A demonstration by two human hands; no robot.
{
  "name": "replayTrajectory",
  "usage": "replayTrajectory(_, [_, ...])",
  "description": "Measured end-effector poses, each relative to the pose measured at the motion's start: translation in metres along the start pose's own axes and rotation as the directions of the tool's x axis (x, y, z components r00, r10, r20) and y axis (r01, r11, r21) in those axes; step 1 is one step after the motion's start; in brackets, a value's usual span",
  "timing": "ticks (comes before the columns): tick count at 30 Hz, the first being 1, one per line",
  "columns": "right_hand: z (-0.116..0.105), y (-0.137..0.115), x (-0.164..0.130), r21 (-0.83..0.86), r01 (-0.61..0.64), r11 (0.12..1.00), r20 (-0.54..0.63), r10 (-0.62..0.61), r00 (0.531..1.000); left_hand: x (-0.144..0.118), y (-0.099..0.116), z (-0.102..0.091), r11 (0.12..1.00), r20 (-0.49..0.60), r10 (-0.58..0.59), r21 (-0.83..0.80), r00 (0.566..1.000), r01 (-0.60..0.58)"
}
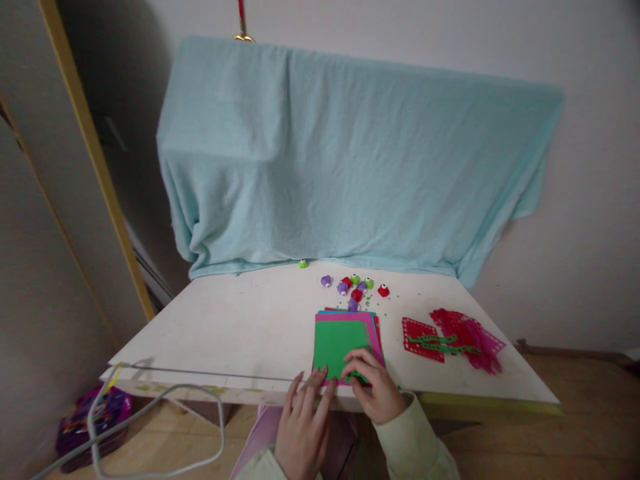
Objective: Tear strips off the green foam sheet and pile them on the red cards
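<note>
A stack of colored sheets lies at the table's front edge, with a green sheet [340, 340] on top and a pink sheet [371, 328] showing under it. Blue and red edges stick out further below. My left hand [306, 417] rests with fingers stretched out, their tips on the stack's near left edge. Over the near right part of the green sheet, my right hand [374, 387] is closed, fingers bent and thumb drawn in. Small green bits [361, 378] show by its fingertips; whatever is between them is too small to make out.
Several small purple, red and green figures with eyes, one a red figure [383, 291], stand behind the stack among green specks. Red and green perforated scraps [424, 337] lie at the right. A light blue cloth [360, 167] hangs behind. A white cable [220, 427] loops at the front left.
</note>
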State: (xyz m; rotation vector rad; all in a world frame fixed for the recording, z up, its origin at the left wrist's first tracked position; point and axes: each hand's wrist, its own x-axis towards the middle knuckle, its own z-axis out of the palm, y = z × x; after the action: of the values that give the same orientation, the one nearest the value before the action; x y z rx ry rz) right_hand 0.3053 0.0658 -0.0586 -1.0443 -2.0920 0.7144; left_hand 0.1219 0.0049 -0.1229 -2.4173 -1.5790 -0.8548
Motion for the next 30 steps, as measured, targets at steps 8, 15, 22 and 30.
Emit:
replayTrajectory(8, [0.002,-0.006,0.004,-0.018,-0.008,1.0,-0.005,0.008,1.0,-0.001,-0.001,0.001,1.0,0.008,0.008,0.021,1.0,-0.008])
replayTrajectory(15, [0.005,-0.004,0.004,-0.037,-0.004,0.999,-0.031,0.002,1.0,-0.001,-0.002,0.003,1.0,-0.017,0.025,0.011,1.0,-0.025])
replayTrajectory(22, [0.004,0.002,0.0,-0.049,-0.011,0.999,-0.049,0.009,0.999,-0.001,-0.002,0.002,1.0,-0.01,0.014,0.025,1.0,-0.013])
replayTrajectory(30, [0.001,0.005,-0.005,-0.083,-0.046,0.996,-0.051,0.041,0.998,-0.001,-0.002,0.004,0.999,-0.025,0.009,0.037,1.0,-0.008])
